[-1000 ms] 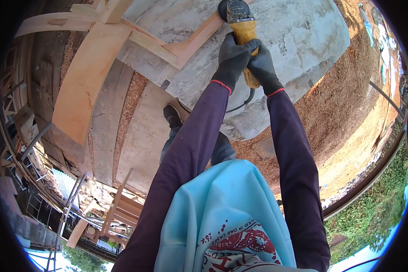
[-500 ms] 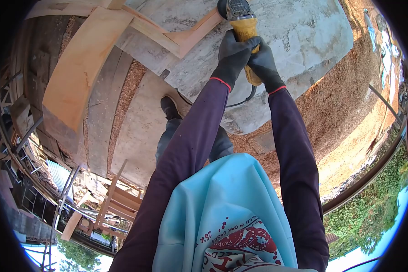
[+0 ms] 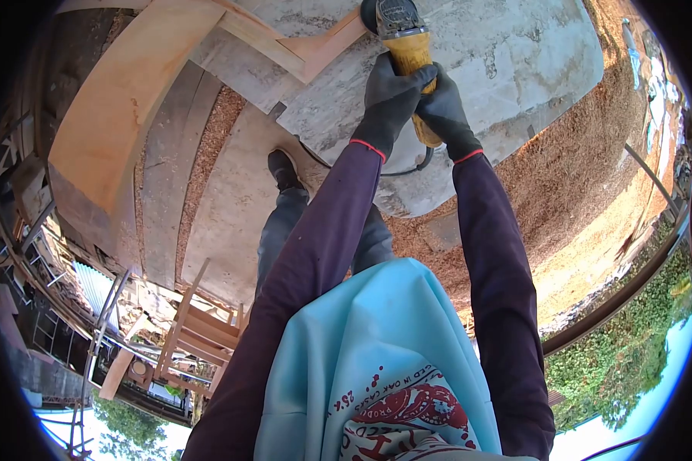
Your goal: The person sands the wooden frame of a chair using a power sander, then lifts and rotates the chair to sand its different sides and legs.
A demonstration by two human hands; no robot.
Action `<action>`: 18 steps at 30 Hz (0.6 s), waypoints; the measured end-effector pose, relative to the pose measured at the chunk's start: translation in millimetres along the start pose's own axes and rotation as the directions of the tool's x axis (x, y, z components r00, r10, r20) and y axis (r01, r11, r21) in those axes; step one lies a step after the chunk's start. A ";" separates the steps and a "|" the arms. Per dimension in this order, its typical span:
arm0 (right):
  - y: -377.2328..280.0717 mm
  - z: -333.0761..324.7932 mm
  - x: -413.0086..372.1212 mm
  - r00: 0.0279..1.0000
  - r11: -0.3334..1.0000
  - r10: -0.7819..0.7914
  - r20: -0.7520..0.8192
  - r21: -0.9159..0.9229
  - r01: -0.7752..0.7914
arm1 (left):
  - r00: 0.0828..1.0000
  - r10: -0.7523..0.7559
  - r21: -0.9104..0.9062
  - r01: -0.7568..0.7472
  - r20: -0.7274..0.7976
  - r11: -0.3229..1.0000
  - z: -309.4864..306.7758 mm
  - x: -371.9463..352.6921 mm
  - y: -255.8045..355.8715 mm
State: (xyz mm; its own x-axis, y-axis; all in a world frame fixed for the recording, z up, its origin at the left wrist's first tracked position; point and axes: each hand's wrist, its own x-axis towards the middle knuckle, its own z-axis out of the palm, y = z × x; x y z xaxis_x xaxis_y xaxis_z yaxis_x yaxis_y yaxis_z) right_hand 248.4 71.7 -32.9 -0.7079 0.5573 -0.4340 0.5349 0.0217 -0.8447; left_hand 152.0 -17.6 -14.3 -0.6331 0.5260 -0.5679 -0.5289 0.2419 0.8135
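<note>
Both my hands wear dark gloves with red cuffs and grip a yellow angle grinder [image 3: 411, 52]. My left hand [image 3: 388, 96] wraps round the body from the left side. Lower down, my right hand [image 3: 444, 111] closes on the handle from the right. The grinder's dark disc [image 3: 370, 15] meets the end of a pale wooden piece [image 3: 338, 37], partly cut off by the top of the view. That piece joins a longer rail [image 3: 261, 38] at an angle. A cord [image 3: 423, 163] trails from the handle's lower end.
Under the wood lies a weathered grey board [image 3: 515, 69]. A broad curved plank [image 3: 123, 100] slants at the left, beside older boards [image 3: 173, 146]. Sawdust and shavings [image 3: 561, 192] cover the ground at right. A wooden chair-like frame [image 3: 204, 330] stands lower left.
The view has shifted slightly, with the wood and grinder sitting a little higher and further left. Both hands keep their grip, and the disc stays at the end of the wooden piece.
</note>
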 end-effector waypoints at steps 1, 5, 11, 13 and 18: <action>-0.6 1.3 -1.6 1.000 1.000 0.003 0.003 0.008 -0.003 | 1.000 -0.007 0.041 0.007 0.011 0.999 -2.3 -2.7 1.8; -2.8 6.4 -6.5 1.000 1.000 0.000 0.025 0.003 0.000 | 1.000 0.014 0.077 -0.014 0.003 0.997 -9.5 -9.0 0.6; -10.8 11.5 -16.8 0.995 0.997 0.030 0.096 -0.080 -0.022 | 0.999 -0.030 -0.015 0.030 -0.027 0.999 -17.8 -24.7 0.6; -15.9 14.1 -21.0 0.992 0.996 0.045 0.114 -0.077 -0.037 | 0.998 -0.051 -0.031 0.050 -0.027 0.998 -21.6 -31.2 3.7; -19.5 23.1 -29.9 0.990 0.995 0.043 0.134 -0.095 -0.030 | 0.996 -0.066 -0.080 0.062 -0.054 0.995 -30.3 -42.6 -0.3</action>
State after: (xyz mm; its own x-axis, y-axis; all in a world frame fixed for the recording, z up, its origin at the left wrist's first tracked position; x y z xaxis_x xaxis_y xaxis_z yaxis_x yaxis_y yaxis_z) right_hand 248.5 35.5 -10.7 -0.7398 0.4412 -0.5080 0.5975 0.0837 -0.7975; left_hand 162.0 -64.8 5.9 -0.6264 0.4641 -0.6263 -0.6106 0.2074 0.7643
